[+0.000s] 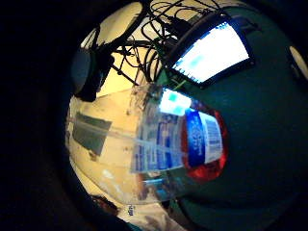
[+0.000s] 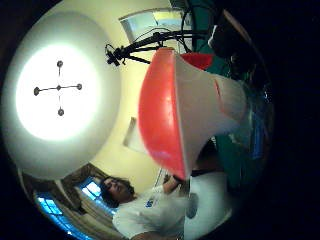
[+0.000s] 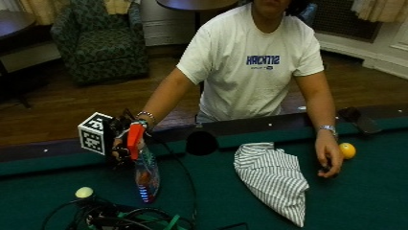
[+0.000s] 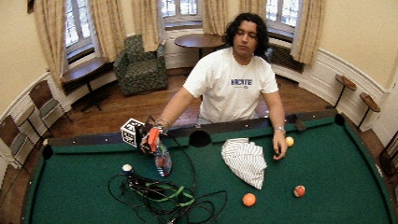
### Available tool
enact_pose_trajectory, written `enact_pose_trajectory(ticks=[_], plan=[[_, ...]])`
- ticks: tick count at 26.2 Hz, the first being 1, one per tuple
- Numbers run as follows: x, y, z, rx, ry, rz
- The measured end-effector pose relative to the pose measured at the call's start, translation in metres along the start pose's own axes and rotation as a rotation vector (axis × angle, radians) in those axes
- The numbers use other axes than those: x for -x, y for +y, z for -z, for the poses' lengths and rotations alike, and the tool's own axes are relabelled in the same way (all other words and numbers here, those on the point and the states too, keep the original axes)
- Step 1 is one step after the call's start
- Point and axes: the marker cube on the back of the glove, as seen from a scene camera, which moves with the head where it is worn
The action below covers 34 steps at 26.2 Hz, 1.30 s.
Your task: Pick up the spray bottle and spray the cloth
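We see the right hand (image 3: 124,143) gripping the spray bottle (image 3: 144,172) by its red trigger head, its long axis hanging downward; the striped cloth (image 3: 275,177) lies on the table (image 3: 357,201) nearer the bare hand (image 3: 329,158).

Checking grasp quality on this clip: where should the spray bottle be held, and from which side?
Best at the neck under the red trigger head, from the back, away from the nozzle. The spray bottle hangs body-down over the pool table, and the right hand already holds it there; that narrow top suits a grip and trigger pull, hidden finger placement aside.
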Motion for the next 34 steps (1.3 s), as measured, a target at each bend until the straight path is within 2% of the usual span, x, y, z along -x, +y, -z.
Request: enact_pose_trajectory(ticks=[20,34], plan=[[-0.005,0.011,0.015,-0.044,-0.171,-0.032],[-0.002,0.006,-0.010,0.063,0.035,-0.016]])
